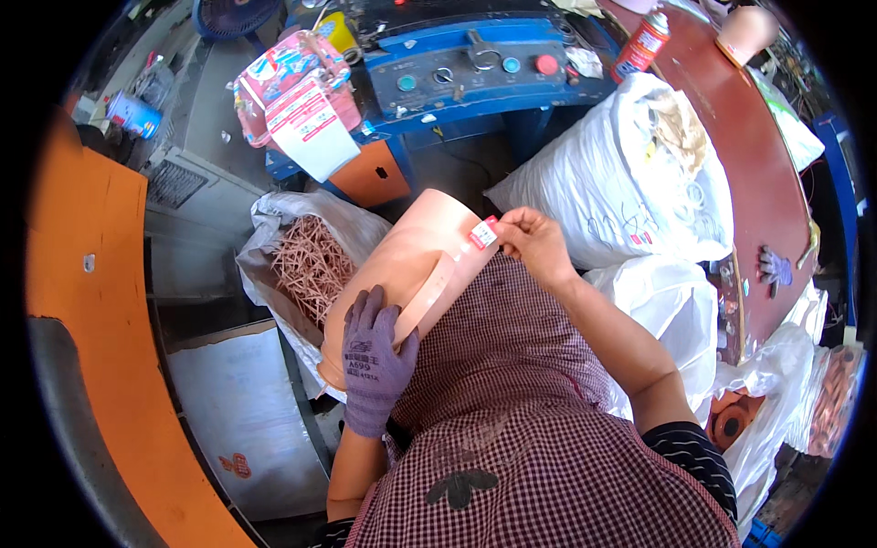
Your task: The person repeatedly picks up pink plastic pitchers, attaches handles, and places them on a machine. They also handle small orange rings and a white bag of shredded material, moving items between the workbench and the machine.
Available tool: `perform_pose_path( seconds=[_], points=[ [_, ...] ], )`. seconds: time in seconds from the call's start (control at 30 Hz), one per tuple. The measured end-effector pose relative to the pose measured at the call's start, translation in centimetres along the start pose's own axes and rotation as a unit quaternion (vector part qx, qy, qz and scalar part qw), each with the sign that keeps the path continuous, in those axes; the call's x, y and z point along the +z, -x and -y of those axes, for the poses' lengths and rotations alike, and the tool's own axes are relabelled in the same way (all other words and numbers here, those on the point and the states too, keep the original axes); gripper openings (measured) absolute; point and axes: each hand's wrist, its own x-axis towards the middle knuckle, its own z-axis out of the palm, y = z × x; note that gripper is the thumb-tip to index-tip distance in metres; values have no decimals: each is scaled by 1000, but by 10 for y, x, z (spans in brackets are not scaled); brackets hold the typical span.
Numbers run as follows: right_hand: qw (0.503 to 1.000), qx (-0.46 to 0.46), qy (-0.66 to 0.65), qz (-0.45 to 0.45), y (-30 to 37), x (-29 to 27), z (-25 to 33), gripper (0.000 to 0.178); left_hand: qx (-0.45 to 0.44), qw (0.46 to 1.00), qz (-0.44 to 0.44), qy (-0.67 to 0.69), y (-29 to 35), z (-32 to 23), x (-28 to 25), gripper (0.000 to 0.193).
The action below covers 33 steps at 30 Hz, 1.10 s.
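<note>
A peach-coloured plastic pipe piece (393, 265) lies slanted in front of my apron, its wider end up and to the right. A raised strip or branch runs along its side. My left hand (376, 365), in a purple knit glove, grips its lower part, the fingers spread over the wall and the thumb across the raised strip. My bare right hand (539, 242) pinches the edge of a small red and white sticker (483, 233), which sits against the pipe near its upper rim. The pipe's underside is hidden.
A white sack (265, 219) of thin pinkish plastic scraps (311, 260) stands behind the pipe. Ahead is a blue control panel (484, 68) with a pink basket (297, 87) beside it. At right are a full white sack (603, 173) and a reddish-brown table (754, 215) bearing a glove (775, 268).
</note>
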Motion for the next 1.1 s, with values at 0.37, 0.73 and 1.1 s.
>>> perform_pose_path(
  seconds=[0.37, 0.73, 1.1],
  points=[
    [998, -22, -43, 41, 3, 3, -17, 8, 17, 999, 9, -28, 2, -16, 4, 38],
    [962, -69, 264, -33, -13, 2, -22, 22, -14, 998, 22, -52, 1, -16, 1, 36],
    [893, -261, 299, -211, -27, -198, 79, 16, -30, 989, 133, 49, -32, -7, -19, 35]
  ],
)
